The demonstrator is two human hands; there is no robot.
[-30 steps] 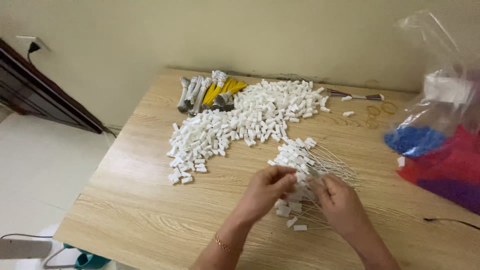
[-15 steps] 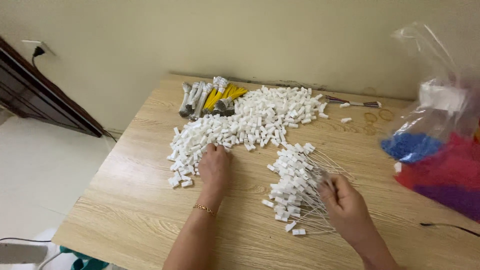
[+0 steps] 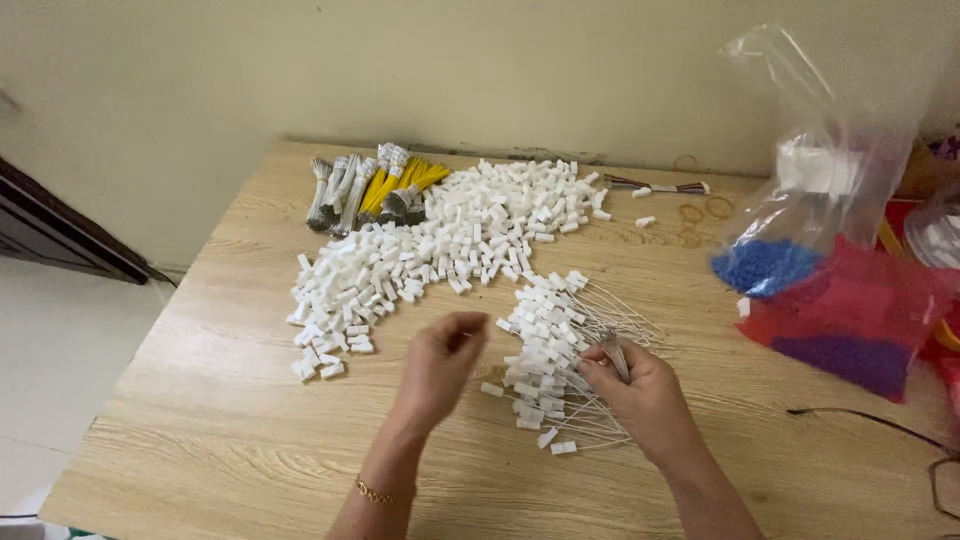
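While my left hand (image 3: 440,362) pinches what may be one small white plug, my right hand (image 3: 640,385) grips thin wires by the small done bunch (image 3: 548,345). Most loose white plugs (image 3: 440,245) wait on the tabletop (image 3: 200,400).

white connectors (image 3: 440,240) | yellow wire bundles (image 3: 392,185) | blue and red bags (image 3: 840,300)

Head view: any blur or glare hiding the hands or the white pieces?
Head view: even, soft light, faint shadows; left hand slightly motion-blurred, right hand sharper; white pieces crisp; mild glare only on the clear bag.
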